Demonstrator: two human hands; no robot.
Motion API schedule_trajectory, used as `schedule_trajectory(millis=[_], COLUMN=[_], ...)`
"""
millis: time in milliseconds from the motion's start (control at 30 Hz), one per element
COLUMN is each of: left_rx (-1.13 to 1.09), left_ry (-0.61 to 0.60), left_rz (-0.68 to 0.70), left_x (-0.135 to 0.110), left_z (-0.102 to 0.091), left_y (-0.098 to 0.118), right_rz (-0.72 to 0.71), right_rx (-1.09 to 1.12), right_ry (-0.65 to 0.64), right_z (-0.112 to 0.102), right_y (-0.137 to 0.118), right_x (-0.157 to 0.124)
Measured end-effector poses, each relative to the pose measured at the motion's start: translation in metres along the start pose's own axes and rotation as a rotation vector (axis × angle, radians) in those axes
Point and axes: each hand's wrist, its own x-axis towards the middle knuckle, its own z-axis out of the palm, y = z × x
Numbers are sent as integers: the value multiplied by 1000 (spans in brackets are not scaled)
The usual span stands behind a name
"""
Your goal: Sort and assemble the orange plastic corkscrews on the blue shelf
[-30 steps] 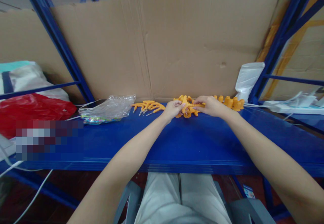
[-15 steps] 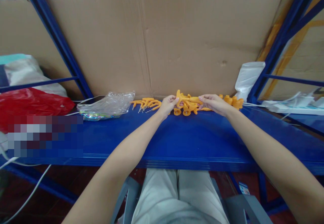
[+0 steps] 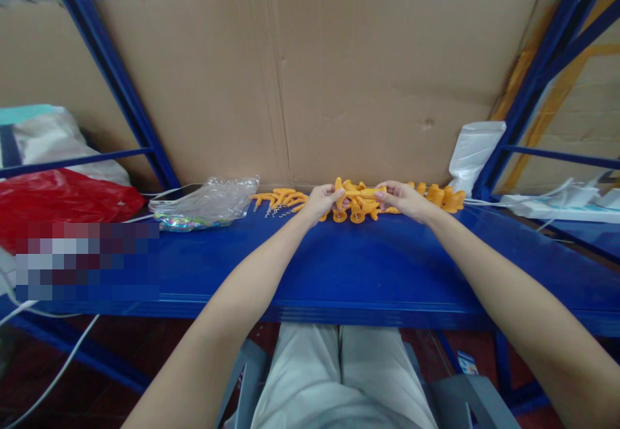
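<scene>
Between my two hands is a yellow-orange plastic corkscrew (image 3: pixel 364 193), held level just above the shelf. The fingers of my left hand (image 3: pixel 323 201) close on its wider, curved end. At its narrower end, my right hand (image 3: pixel 401 199) pinches with thumb and fingers. Whether a metal spiral is inside it cannot be seen. Just below and behind lie more orange plastic parts (image 3: pixel 357 214), some with round cup-like ends. Left of my left hand, several orange handles with metal spirals (image 3: pixel 281 198) lie in a row. Several upright orange pieces (image 3: pixel 436 195) stand beyond my right hand.
A clear plastic bag (image 3: pixel 208 199) with shiny contents lies on the blue shelf (image 3: pixel 372 267). Red plastic (image 3: pixel 62 199) and white bags are at far left. A cardboard sheet (image 3: pixel 339 80) backs the shelf. A white packet (image 3: pixel 475 151) and a power strip (image 3: pixel 547 204) are at right.
Both hands stay on the corkscrew. Its curved end has turned slightly in my left hand, and my right hand has shifted a little to the left.
</scene>
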Motion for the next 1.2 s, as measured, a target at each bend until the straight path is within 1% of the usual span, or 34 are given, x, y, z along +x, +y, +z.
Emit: schedule_trajectory(millis=[233,333,467,667,733,800,900,1033,1100,1200], left_rx=[-42,-48,-82,-85,-82,-81,-63,-4,12,7], left_ry=[47,47,47,73,82,73,33,-8,-32,-66], left_rz=[-103,-135,-153,-196,-194,-167,-109,-21,40,124], left_x=[-3,-4,0,1,-2,-4,-6,-4,-2,0], left_z=[6,6,2,1,2,1,-3,-7,-5,-1], left_y=[8,10,10,16,18,18,12,0,-3,-6], right_rz=[-20,-49,-92,-163,-161,-128,-30,85,108,129], right_rx=[-20,-32,-64,-204,-182,-102,26,55,66,145], right_ry=[25,37,66,158,160,131,51,-121,-200,-253], right_z=[4,4,5,6,6,7,9,10,7,2], right_y=[-3,-4,-4,-2,-2,-2,-3,-4,-6,-7], right_x=[2,2,5,6,6,5,2,-4,-7,-10])
